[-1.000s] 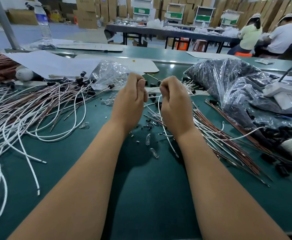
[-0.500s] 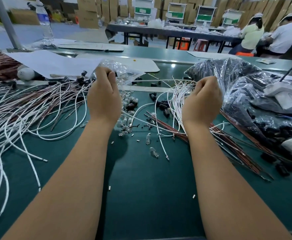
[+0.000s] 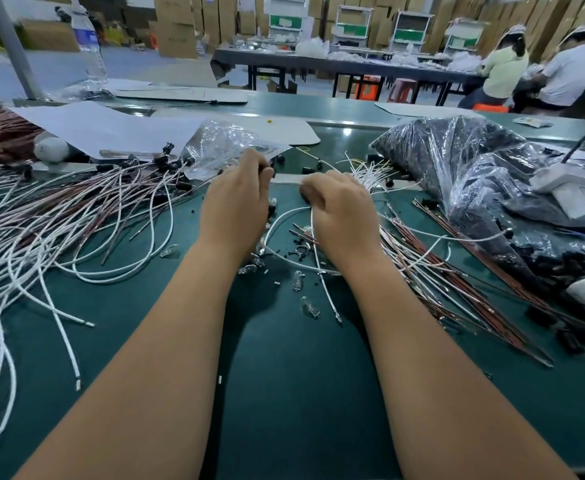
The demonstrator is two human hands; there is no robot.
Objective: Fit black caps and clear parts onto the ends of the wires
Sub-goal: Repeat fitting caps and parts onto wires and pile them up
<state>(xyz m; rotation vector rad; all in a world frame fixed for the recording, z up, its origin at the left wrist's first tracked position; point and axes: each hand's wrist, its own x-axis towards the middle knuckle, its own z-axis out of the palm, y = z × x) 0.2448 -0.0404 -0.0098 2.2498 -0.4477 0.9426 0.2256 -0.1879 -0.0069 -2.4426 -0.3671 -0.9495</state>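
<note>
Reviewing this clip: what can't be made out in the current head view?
- Left hand: whatever its fingertips pinch is hidden behind the fingers.
- Right hand: its curled fingers hide how it holds the white wire.
- Dark plastic bag: contents blurred by glare and folds.
- Wire pile: cut off by the left edge.

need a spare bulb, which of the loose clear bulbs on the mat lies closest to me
The clear bulb lying alone on the green mat between the forearms; the others sit farther up, near the hands.
</note>
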